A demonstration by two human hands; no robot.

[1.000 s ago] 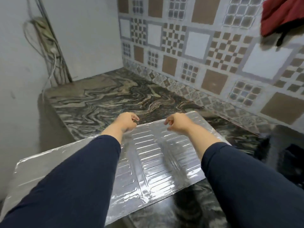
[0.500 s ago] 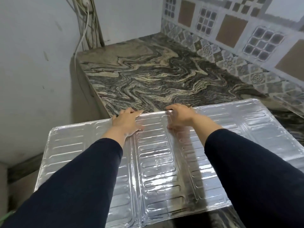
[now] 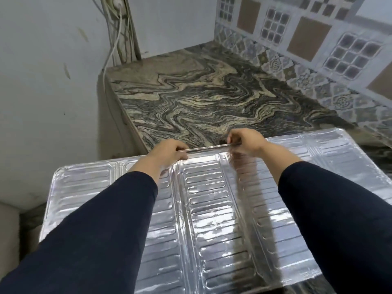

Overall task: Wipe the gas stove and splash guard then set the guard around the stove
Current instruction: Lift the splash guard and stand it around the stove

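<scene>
- A marbled stone countertop (image 3: 191, 98) fills the corner.
- Patterned tiles (image 3: 307, 37) cover the right wall.
- White cables (image 3: 115, 37) hang down the plain left wall (image 3: 42, 81), possibly from a socket.

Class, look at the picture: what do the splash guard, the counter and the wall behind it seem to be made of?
Splash guard: thin embossed aluminium by its look, shiny, with pressed ribs and fold lines. Counter: polished stone, probably granite or marble, with wavy dark and cream veins. Back wall: glazed ceramic tiles, patterned squares.
</scene>
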